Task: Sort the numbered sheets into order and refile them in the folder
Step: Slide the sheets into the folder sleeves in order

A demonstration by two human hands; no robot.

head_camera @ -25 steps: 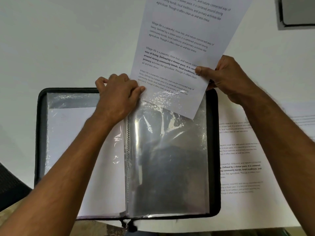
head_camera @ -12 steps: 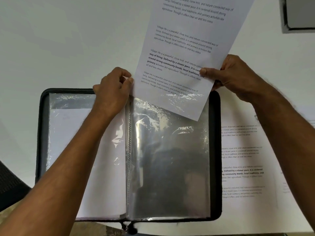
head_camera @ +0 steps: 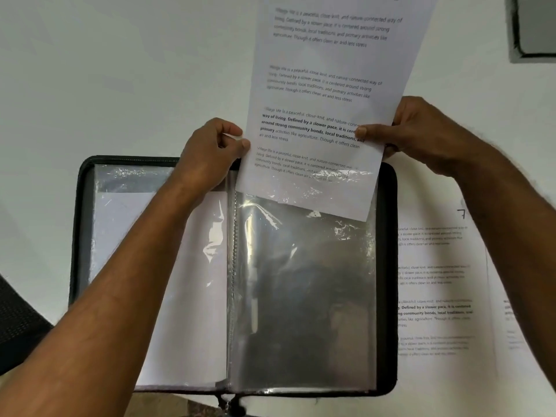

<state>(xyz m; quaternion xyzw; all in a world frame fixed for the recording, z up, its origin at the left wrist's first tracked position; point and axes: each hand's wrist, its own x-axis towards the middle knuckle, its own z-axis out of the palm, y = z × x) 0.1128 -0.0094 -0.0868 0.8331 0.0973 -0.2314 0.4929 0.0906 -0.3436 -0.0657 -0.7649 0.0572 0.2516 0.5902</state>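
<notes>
1. Nearest: black zip folder lying open and flat on white table; zip pull hanging at near edge of folder.
2. Left half of folder: clear sleeve with white sheet already filed, partly crossed by left forearm.
3. Right half of folder: clear sleeve, glossy and crinkled, empty below the entering paper.
4. Just right of folder, flat on table: loose printed sheets, topmost marked "7", inner edge tucked under folder rim.
5. At far edge of folder: left hand pinching sleeve mouth near spine, beside left margin of sheet; whether the sheet's edge is also gripped, cannot tell.
6. Right hand pinching right edge of printed sheet, thumb on printed face, other fingers behind.
7. Printed sheet held tilted, lower corner already inside right sleeve, bulk extending beyond far edge of folder; number at top cut off by frame.
8. Handling judgement: sheet light, limp, apt to buckle if pushed from top; sleeve film slippery yet clingy. Best held by both side edges low, near sleeve mouth, squared to spine, fed down with mouth kept spread.
9. Farthest: dark-framed object beyond folder, far right corner.
</notes>
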